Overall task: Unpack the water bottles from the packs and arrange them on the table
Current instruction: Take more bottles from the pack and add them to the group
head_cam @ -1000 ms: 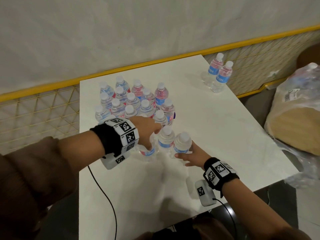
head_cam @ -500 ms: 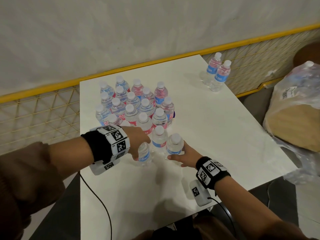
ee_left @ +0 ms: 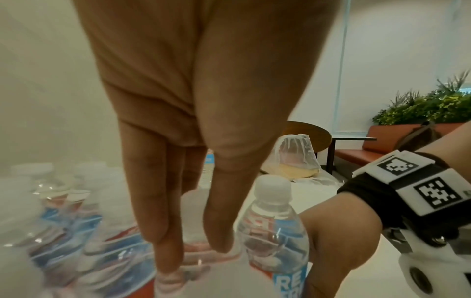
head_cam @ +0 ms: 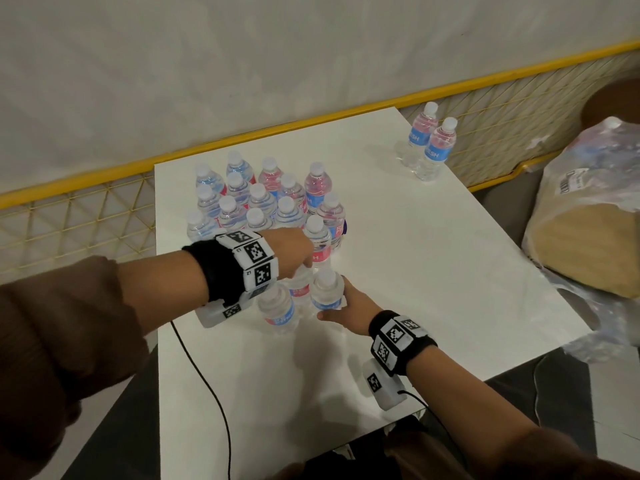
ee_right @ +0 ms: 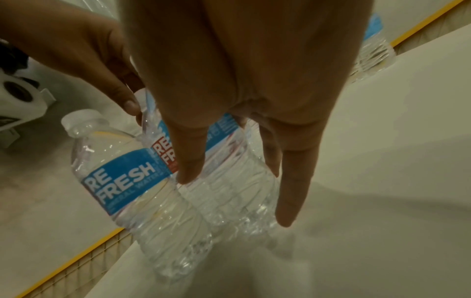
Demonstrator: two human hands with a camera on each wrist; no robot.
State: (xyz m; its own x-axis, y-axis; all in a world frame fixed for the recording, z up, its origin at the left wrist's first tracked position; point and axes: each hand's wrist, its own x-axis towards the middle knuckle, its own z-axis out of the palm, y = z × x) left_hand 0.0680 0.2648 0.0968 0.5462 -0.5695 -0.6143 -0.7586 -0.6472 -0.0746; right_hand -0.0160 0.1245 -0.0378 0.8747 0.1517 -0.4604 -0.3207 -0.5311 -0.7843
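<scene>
Grip: left hand (head_cam: 291,251) round middle bottle (head_cam: 300,289), right hand (head_cam: 349,303) round end bottle (head_cam: 325,292), mid table (head_cam: 433,271)

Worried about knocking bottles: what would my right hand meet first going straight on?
The near bottle that the right hand holds; beyond it, probably the left hand holding the middle bottle, though depth is unclear.

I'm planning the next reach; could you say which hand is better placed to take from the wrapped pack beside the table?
Probably the right hand: the pack lies off the table's right edge, while the left hand sits farther left among the bottles.
</scene>
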